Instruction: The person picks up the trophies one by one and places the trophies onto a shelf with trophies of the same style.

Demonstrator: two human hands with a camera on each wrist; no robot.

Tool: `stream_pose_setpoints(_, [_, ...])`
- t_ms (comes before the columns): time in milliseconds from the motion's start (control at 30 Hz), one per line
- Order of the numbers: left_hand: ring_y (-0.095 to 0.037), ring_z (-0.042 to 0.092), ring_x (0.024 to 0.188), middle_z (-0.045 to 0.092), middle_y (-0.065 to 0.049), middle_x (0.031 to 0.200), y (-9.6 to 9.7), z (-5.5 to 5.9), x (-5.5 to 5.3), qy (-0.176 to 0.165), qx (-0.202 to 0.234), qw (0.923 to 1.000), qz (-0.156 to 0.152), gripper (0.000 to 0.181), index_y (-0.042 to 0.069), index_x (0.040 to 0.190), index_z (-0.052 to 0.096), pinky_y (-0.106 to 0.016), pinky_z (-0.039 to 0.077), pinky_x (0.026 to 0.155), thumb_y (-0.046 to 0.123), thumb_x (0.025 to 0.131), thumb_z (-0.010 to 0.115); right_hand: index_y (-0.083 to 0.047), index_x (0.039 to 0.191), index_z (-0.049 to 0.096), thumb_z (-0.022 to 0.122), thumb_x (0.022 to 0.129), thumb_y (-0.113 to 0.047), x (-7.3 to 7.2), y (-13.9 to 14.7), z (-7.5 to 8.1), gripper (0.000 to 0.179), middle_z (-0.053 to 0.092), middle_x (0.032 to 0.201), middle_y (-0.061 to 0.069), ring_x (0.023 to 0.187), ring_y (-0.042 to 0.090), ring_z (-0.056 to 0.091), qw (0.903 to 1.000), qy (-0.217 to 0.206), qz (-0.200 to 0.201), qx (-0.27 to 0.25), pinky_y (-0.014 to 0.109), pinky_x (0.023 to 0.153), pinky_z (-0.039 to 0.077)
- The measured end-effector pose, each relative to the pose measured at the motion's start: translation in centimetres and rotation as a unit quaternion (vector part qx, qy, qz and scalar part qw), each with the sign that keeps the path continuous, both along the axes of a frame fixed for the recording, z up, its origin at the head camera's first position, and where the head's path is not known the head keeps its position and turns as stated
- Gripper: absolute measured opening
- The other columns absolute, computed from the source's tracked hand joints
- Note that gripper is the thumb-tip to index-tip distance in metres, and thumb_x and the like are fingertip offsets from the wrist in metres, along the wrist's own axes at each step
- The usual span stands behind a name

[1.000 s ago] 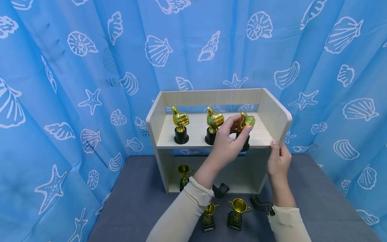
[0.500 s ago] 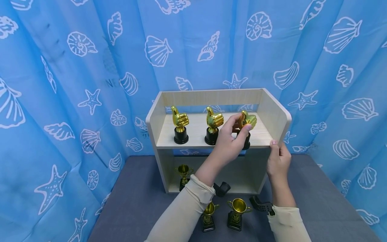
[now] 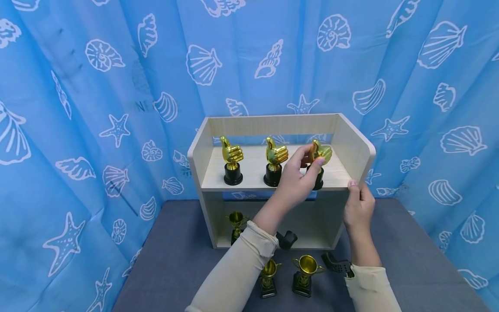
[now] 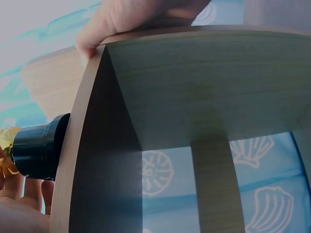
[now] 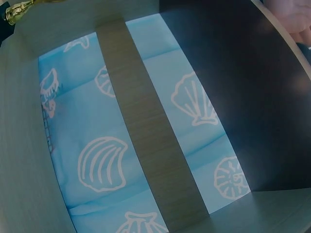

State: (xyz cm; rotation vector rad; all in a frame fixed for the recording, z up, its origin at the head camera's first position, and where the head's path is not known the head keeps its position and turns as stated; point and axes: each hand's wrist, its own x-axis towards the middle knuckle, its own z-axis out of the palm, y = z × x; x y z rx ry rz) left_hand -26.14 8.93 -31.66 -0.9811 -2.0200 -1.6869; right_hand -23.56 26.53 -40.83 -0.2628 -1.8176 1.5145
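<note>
Three gold thumbs-up trophies (image 3: 233, 154), three gold cup trophies (image 3: 306, 265), one two-tier shelf unit (image 3: 355, 149), one worktop (image 3: 409, 260), one left hand (image 3: 292, 183), one right hand (image 3: 359, 208), two sleeves (image 3: 238, 271) and two black wrist attachments (image 3: 287, 240).

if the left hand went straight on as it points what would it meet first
Past the trophy it holds, the left hand would probably meet the shelf's right wall or back rail; depth leaves which unclear.

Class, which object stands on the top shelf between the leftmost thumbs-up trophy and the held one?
Another golden thumbs-up trophy, upright, as the head view shows.
</note>
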Motion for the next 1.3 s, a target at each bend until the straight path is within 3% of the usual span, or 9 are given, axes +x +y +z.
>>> stream_pose_setpoints(333, [-0.016, 0.065, 0.122, 0.066, -0.013, 0.136, 0.1, 0.2, -0.3, -0.015, -0.004, 0.9999, -0.004, 0.044, 0.004, 0.149, 0.054, -0.035, 0.052, 0.107, 0.022, 0.109, 0.061, -0.004, 0.142, 0.066, 0.045, 0.111, -0.031, -0.1, 0.1, -0.1, 0.046, 0.063, 0.148, 0.018, 0.123, 0.014, 0.061, 1.0000, 0.003, 0.005, -0.001, 0.052, 0.118, 0.043])
stream_pose_setpoints(533, [-0.015, 0.064, 0.121, 0.066, -0.012, 0.138, 0.2, 0.2, -0.6, -0.024, -0.007, 0.9997, -0.006, 0.046, 0.005, 0.151, 0.052, -0.028, 0.051, 0.105, 0.024, 0.110, 0.060, -0.002, 0.139, 0.067, 0.046, 0.111, -0.032, -0.1, -0.1, 0.0, 0.046, 0.066, 0.144, 0.017, 0.117, 0.006, 0.060, 1.0000, 0.006, -0.002, 0.003, 0.045, 0.111, 0.046])
stream_pose_setpoints(800, [-0.014, 0.063, 0.127, 0.065, -0.012, 0.141, 0.2, 0.3, -0.6, -0.039, -0.016, 0.9991, -0.007, 0.049, 0.007, 0.154, 0.049, -0.041, 0.051, 0.112, 0.026, 0.110, 0.059, -0.003, 0.142, 0.066, 0.045, 0.111, -0.031, -0.1, -0.1, -0.1, 0.046, 0.063, 0.148, 0.020, 0.126, 0.017, 0.061, 1.0000, 0.005, 0.004, -0.002, 0.057, 0.121, 0.041])
stream_pose_setpoints(1033, [-0.011, 0.063, 0.131, 0.068, -0.010, 0.140, 0.1, 0.1, -0.8, -0.064, -0.007, 0.9978, -0.017, 0.051, 0.012, 0.156, 0.050, -0.026, 0.049, 0.106, 0.029, 0.110, 0.061, -0.002, 0.140, 0.066, 0.045, 0.111, -0.031, -0.1, -0.1, -0.1, 0.046, 0.064, 0.147, 0.019, 0.124, 0.015, 0.061, 1.0000, 0.000, -0.001, -0.002, 0.053, 0.118, 0.043])
stream_pose_setpoints(1300, [-0.012, 0.061, 0.135, 0.066, -0.010, 0.144, 0.0, -0.4, -1.1, -0.041, -0.015, 0.9987, -0.028, 0.054, 0.015, 0.161, 0.045, -0.036, 0.050, 0.111, 0.028, 0.110, 0.060, 0.001, 0.137, 0.067, 0.046, 0.111, -0.030, -0.1, 0.0, -0.2, 0.046, 0.065, 0.145, 0.020, 0.121, 0.011, 0.061, 1.0000, 0.003, -0.004, 0.003, 0.049, 0.117, 0.044])
